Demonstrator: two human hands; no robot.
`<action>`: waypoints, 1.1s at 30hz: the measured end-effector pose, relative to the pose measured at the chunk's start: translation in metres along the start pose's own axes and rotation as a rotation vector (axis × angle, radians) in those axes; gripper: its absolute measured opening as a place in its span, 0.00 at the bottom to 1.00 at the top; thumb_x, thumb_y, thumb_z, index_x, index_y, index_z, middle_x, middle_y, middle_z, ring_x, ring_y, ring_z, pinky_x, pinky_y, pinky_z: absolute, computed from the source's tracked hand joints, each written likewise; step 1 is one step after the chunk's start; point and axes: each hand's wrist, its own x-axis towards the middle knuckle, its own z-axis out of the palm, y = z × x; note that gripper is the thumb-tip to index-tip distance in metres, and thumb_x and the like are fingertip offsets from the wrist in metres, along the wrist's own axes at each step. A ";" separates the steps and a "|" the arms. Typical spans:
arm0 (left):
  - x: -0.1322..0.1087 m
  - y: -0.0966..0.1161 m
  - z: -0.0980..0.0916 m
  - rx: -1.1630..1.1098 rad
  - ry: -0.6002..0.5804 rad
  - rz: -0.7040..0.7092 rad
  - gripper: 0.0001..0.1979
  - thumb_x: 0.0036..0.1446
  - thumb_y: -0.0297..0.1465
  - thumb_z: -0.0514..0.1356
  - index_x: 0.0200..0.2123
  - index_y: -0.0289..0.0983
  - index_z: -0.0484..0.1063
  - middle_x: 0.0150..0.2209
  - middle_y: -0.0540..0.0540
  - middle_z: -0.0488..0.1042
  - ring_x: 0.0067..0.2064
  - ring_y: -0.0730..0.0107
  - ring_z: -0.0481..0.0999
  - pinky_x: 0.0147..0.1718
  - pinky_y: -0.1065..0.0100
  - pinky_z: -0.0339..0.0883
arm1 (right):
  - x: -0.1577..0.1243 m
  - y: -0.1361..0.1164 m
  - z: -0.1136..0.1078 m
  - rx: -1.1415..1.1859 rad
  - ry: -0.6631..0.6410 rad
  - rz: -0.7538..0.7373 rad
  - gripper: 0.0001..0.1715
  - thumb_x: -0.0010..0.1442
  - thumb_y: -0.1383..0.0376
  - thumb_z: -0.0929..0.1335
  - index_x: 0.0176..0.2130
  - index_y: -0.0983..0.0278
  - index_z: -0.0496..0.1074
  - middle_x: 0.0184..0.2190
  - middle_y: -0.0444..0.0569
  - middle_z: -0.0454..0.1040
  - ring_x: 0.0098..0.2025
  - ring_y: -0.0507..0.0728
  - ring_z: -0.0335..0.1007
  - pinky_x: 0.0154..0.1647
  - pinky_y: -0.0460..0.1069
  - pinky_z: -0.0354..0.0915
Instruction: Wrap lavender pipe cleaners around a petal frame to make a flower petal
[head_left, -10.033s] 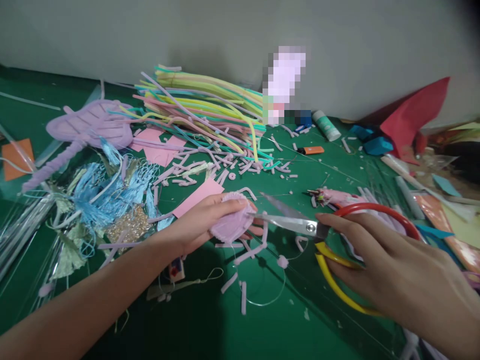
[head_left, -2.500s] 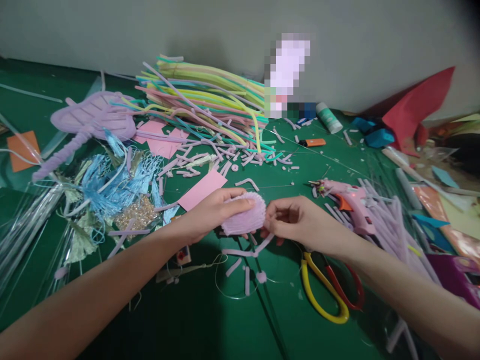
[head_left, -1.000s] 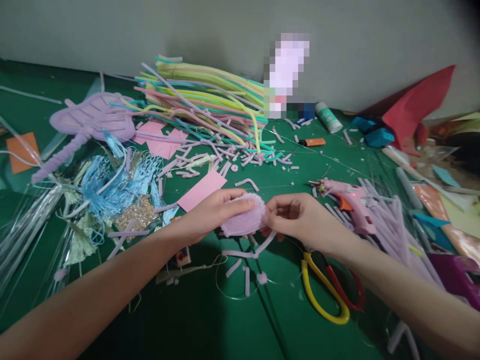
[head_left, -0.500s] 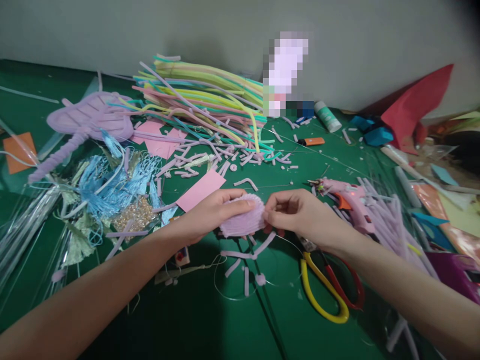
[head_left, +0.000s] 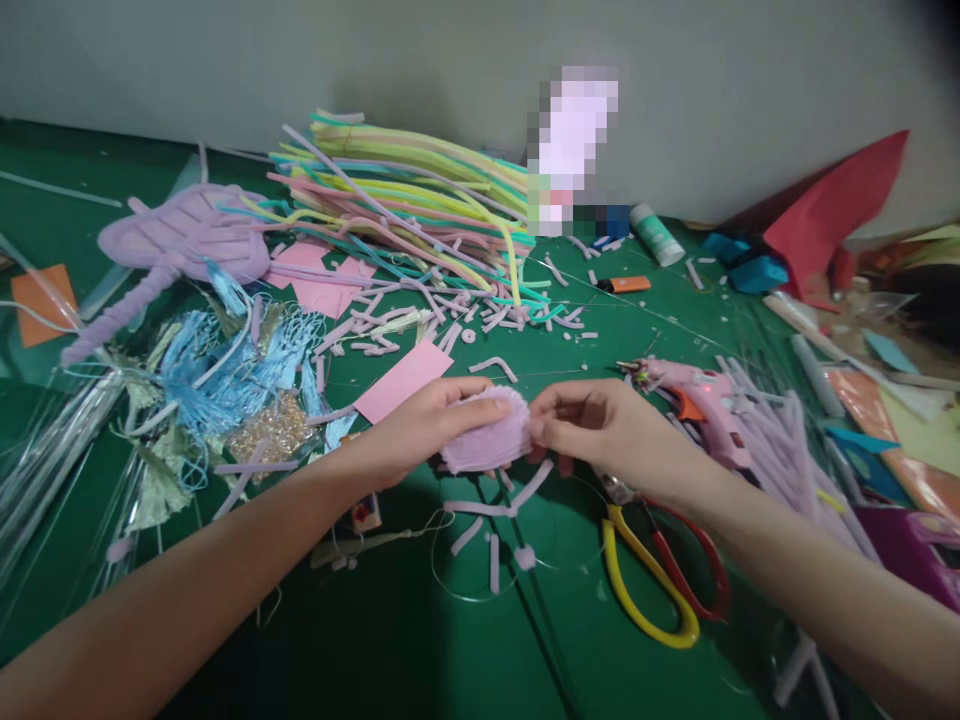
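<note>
- Scissors (head_left: 656,567) lie at lower right, partly hidden by the right arm.
- Little purple bits (head_left: 494,562) lie lower middle, just below the hands.
- The left hand (head_left: 420,425) pinches a fuzzy, ridged purple piece (head_left: 487,442) mid-frame.
- The right hand (head_left: 592,425) is at its edge, fingertips bunched; I can't tell if they grip.
- Blue tassels (head_left: 201,370) sit left.
- Bright fuzzy sticks (head_left: 420,205) pile upper middle.

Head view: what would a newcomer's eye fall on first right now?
Probably the bundle of pastel fuzzy stems, heaped across the green table near the wall. Next, likely the ribbed lilac piece at the centre, held by the left hand, with the right hand at its edge. The red sheet at the far right might also stand out.
</note>
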 end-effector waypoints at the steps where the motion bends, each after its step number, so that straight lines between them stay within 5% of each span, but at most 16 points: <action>1: 0.000 0.000 0.000 0.007 0.001 0.000 0.14 0.56 0.42 0.62 0.33 0.35 0.72 0.29 0.50 0.69 0.28 0.74 0.66 0.26 0.73 0.57 | 0.000 -0.001 -0.001 0.012 0.003 0.001 0.05 0.47 0.64 0.71 0.27 0.64 0.73 0.21 0.43 0.74 0.20 0.48 0.63 0.20 0.43 0.62; 33: 0.000 0.000 -0.001 0.103 -0.028 -0.018 0.15 0.60 0.42 0.60 0.35 0.34 0.72 0.29 0.51 0.67 0.28 0.76 0.64 0.25 0.74 0.54 | 0.008 -0.004 -0.004 0.072 -0.016 0.025 0.02 0.45 0.68 0.70 0.22 0.64 0.73 0.18 0.42 0.74 0.18 0.46 0.63 0.19 0.41 0.60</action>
